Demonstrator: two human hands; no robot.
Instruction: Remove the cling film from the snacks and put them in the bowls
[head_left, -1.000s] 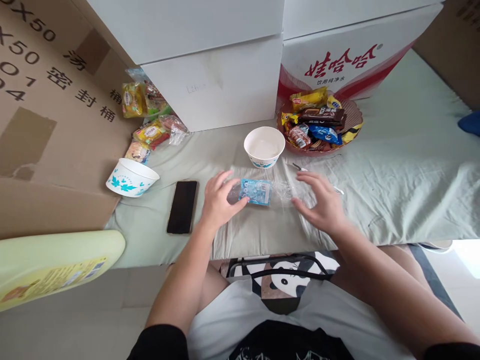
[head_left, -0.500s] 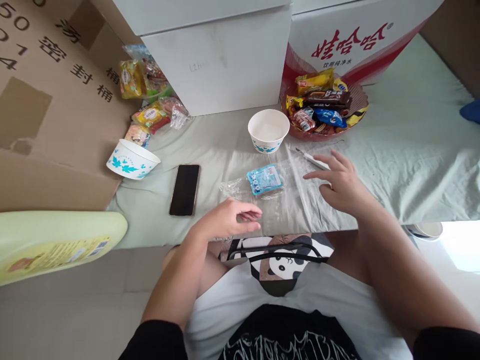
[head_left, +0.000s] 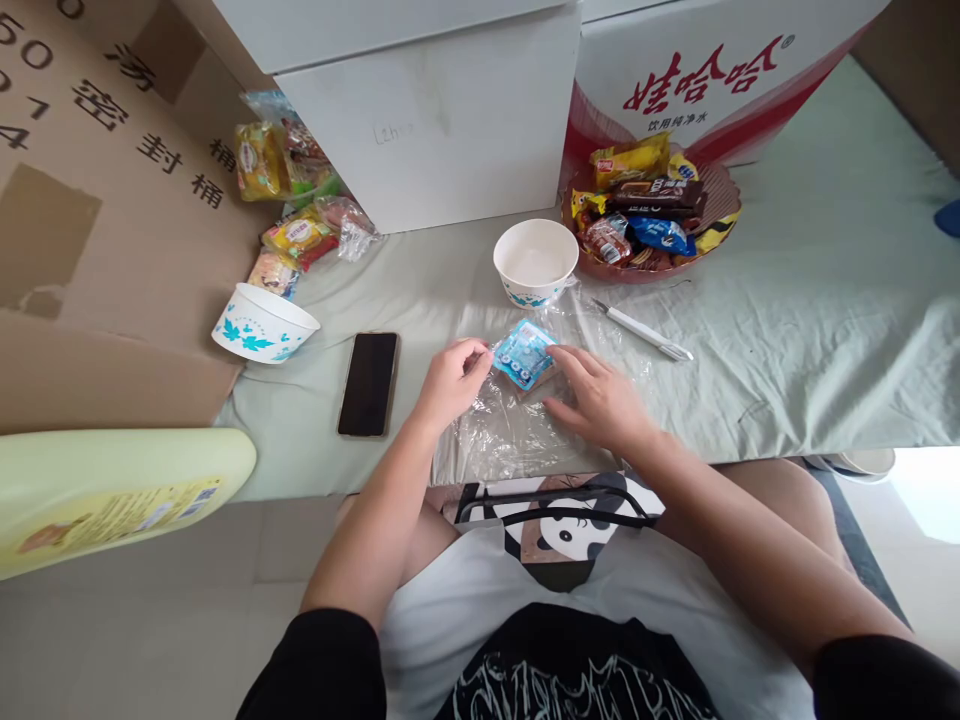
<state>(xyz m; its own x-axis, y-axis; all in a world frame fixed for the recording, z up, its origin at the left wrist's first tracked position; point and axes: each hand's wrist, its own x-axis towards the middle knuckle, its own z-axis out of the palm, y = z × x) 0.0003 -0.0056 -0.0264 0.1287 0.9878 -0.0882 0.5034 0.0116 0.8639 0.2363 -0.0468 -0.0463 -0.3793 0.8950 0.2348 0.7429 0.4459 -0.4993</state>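
Observation:
A small blue snack packet (head_left: 523, 353) lies tilted on a crinkled clear plastic wrap (head_left: 499, 430) in front of me. My left hand (head_left: 454, 378) is closed, thumb and forefinger pinched at the packet's left corner. On the other side, my right hand (head_left: 600, 400) has its fingers apart, with fingertips touching the packet's right edge. A slim white craft knife (head_left: 645, 332) rests on the cloth beyond my right hand. Just behind the packet stands a white paper bowl (head_left: 535, 262) with blue leaf prints.
A black phone (head_left: 368, 384) lies to the left, near a second paper bowl (head_left: 264, 325) tipped toward me. Wrapped snacks (head_left: 300, 238) sit by the cardboard box (head_left: 112, 250). A red-brown dish (head_left: 724, 200) of snacks stands before white boxes (head_left: 450, 130). A yellow-green jug (head_left: 135, 490) is at left.
My right hand has come left from beside the craft knife to the packet. My left hand has moved forward to the packet's left corner. The packet has turned, and the wrap lies spread toward me.

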